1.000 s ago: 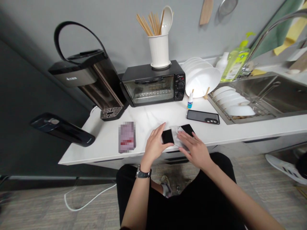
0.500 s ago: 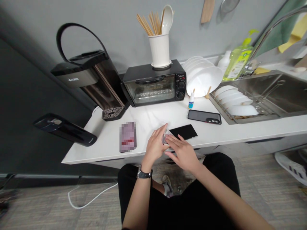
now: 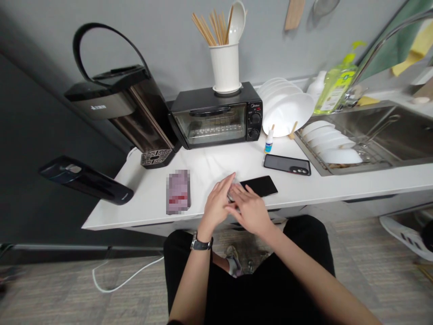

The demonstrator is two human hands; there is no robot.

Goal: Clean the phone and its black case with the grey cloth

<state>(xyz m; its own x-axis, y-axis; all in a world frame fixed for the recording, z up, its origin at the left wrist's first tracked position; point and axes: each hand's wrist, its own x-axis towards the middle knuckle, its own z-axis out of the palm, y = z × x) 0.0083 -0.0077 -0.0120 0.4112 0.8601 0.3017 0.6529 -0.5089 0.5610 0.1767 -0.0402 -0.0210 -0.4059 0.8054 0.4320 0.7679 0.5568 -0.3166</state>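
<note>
My left hand (image 3: 217, 201), with a black-strapped watch on its wrist, curls around a small pale tissue-like piece (image 3: 236, 183) over the front of the counter. The fingers of my right hand (image 3: 252, 210) lie on that same piece and press it against my left palm. Most of it is hidden between the hands, so its full shape cannot be made out. Just behind my right fingers a black phone (image 3: 262, 186) lies screen up on the counter. A second phone (image 3: 287, 164) in a dark-edged case rests farther back, camera side up, near a small white and blue bottle (image 3: 269, 142).
A blurred-out purple item (image 3: 178, 192) lies left of my hands on the white counter (image 3: 209, 160). Behind are a toaster oven (image 3: 216, 122), a drink dispenser (image 3: 135, 108) and a dark flask (image 3: 88, 180). White plates (image 3: 287, 113) and a sink (image 3: 402, 140) are at right.
My right hand has shifted slightly left and closer over my left hand, covering more of the pale piece. The view has moved a little.
</note>
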